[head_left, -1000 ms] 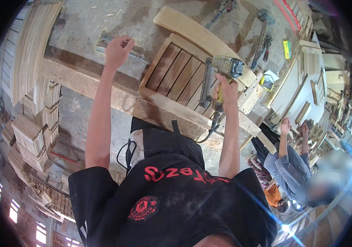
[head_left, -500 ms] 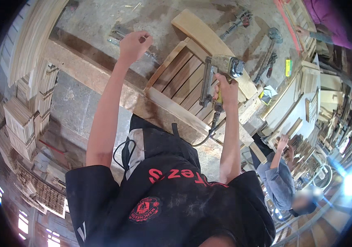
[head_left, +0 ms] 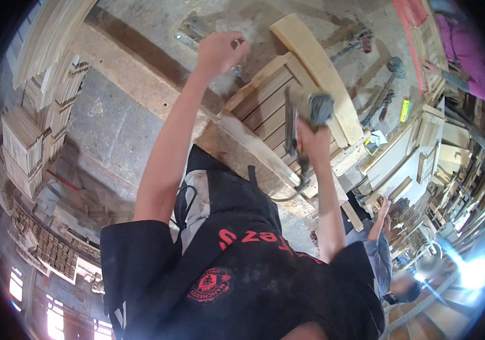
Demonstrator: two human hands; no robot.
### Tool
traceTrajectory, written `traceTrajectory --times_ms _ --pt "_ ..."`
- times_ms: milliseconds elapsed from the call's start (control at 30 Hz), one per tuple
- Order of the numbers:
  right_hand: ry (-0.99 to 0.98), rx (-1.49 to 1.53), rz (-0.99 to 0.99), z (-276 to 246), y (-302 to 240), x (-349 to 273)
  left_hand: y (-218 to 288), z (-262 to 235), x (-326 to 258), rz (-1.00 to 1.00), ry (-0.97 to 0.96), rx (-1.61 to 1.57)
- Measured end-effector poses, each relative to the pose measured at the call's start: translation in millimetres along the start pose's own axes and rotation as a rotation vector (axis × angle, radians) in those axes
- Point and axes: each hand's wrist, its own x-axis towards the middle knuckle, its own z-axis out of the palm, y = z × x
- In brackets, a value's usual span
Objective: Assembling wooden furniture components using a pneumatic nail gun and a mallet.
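My right hand (head_left: 314, 141) grips a pneumatic nail gun (head_left: 317, 109), blurred by motion, above a slatted wooden frame (head_left: 262, 109). A hose runs down from the gun's handle. The frame lies on the workbench, and a broad curved wooden rail (head_left: 313, 59) runs along its far side. To the left of the frame, my left hand (head_left: 222, 52) is raised over the bench with its fingers curled closed. Whatever it may hold is hidden.
Air tools (head_left: 381, 93) and a yellow-green box (head_left: 405, 110) lie at the bench's far right. Stacked wooden slats (head_left: 24, 133) stand on the left. A person in purple (head_left: 469, 56) is at the far right; another in a grey shirt (head_left: 380, 260) works at the lower right.
The view has shifted, so the bench and frame sit differently in it. My left hand has come nearer the frame. My right hand still holds the nail gun, now blurred.
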Motion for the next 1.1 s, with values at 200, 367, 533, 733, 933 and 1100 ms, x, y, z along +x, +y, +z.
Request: traceTrajectory --times_ms 200,367,533,733,933,1100 --pt "-0.227 -0.48 -0.328 65 49 -70 3 7 1 0.153 0.167 0.014" --pt "-0.236 -0.549 -0.371 97 25 -78 -4 9 0 0.192 0.211 -0.006" --pt "-0.236 -0.561 -0.356 104 16 -77 -11 14 2 0.214 0.244 -0.026" --pt "-0.193 -0.519 -0.255 100 8 -84 -7 16 4 0.145 0.179 -0.099" --pt "-0.137 -0.571 -0.197 74 57 -109 -13 12 3 0.114 0.171 -0.038" --pt "-0.161 -0.591 -0.137 49 83 -109 -16 11 7 0.195 0.179 -0.065"
